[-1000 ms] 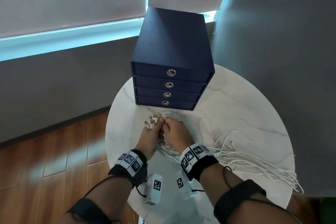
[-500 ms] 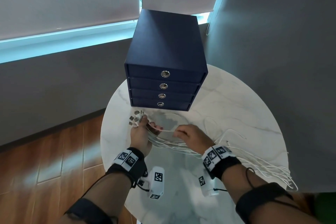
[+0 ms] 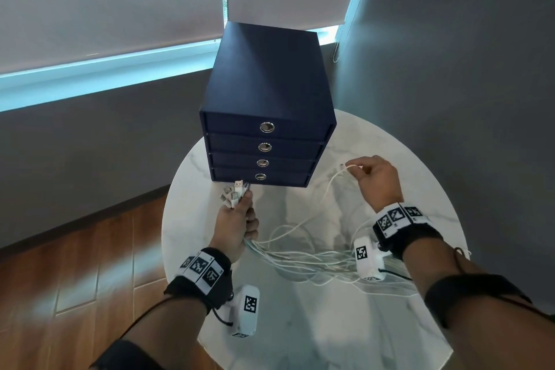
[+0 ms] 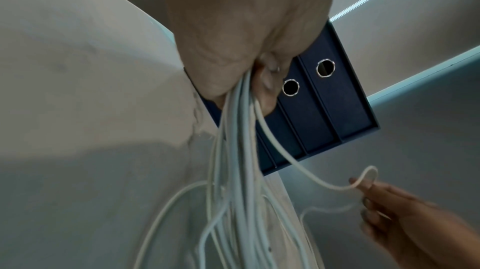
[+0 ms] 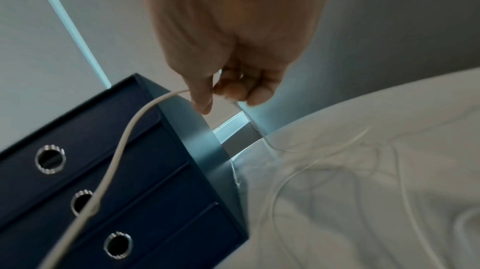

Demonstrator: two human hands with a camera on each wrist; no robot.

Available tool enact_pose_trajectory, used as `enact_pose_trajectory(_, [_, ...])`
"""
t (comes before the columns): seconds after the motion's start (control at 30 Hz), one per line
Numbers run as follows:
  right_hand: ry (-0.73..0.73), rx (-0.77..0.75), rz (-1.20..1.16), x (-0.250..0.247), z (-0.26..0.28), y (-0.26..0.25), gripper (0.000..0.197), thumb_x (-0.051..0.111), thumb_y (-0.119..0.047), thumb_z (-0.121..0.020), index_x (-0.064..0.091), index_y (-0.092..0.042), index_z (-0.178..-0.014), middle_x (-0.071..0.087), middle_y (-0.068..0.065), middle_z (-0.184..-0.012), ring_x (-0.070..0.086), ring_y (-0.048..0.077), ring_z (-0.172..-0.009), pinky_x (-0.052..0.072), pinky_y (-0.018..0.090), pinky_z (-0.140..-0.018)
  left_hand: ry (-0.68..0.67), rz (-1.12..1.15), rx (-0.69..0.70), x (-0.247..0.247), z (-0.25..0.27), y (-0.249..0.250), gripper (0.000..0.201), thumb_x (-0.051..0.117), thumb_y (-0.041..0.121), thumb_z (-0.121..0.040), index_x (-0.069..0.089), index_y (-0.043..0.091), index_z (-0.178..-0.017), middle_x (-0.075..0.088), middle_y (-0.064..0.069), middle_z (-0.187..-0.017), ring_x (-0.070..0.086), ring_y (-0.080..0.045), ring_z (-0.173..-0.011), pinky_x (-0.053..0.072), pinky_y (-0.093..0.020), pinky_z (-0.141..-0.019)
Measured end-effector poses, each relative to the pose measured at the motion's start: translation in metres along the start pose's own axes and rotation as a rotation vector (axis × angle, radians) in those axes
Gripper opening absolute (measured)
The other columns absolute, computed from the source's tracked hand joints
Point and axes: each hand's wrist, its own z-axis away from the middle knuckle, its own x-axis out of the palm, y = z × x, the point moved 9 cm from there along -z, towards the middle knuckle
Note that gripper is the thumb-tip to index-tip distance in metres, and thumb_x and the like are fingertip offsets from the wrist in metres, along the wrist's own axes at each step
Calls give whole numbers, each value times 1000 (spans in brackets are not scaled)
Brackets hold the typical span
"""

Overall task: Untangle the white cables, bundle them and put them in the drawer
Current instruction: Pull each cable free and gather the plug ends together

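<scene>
Several white cables [image 3: 312,258] trail loose across the round marble table [image 3: 405,324]. My left hand [image 3: 240,219] grips them in a fist near their plug ends [image 3: 234,194], which stick up just in front of the lowest drawer; the strands [image 4: 233,150] hang from that fist. My right hand [image 3: 375,177] is raised to the right of the drawer unit and pinches one cable [image 5: 145,113] between thumb and fingers, drawn away from the bunch. The navy drawer unit [image 3: 267,93] has all its drawers closed, each with a metal ring pull [image 3: 266,127].
The drawer unit stands at the table's far edge, against a grey wall and a window with lowered blinds. Wooden floor [image 3: 75,264] lies below to the left. Loose cable ends reach the table's right edge [image 3: 462,252].
My right hand has moved from beside the left hand up and to the right, drawing one cable out of the bunch. The left hand kept its grip and shifted slightly toward the drawers.
</scene>
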Motion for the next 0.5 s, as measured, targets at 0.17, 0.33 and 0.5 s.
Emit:
enact_pose_trajectory(0.17, [-101,126,-538,25,20,-20,27,53,3,-92,73,-14,-87,67,5,-71,65,21,-66,56,37,-70,11,-66,60,8,1,8,42,67,20,-95,38,22,-66,24,6,-53,21,-11,-43,22,-20,-40])
enact_pose_trajectory(0.33, [-268,159,-748,76,65,-55,28,54,-20,-99,77,-7,-88,70,13,-77,65,24,-70,56,34,-65,-25,-162,111,29,-1,18,23,66,19,-96,55,14,-76,49,-3,-59,31,-12,-43,28,-21,-41])
enact_pose_trajectory(0.5, [-421,-21,-509,114,104,-68,17,66,-1,-88,77,-13,-92,74,-2,-80,67,9,-68,56,24,-70,-36,-235,122,36,-5,18,16,71,19,-92,68,5,-85,67,-15,-78,45,-19,-48,34,-24,-42])
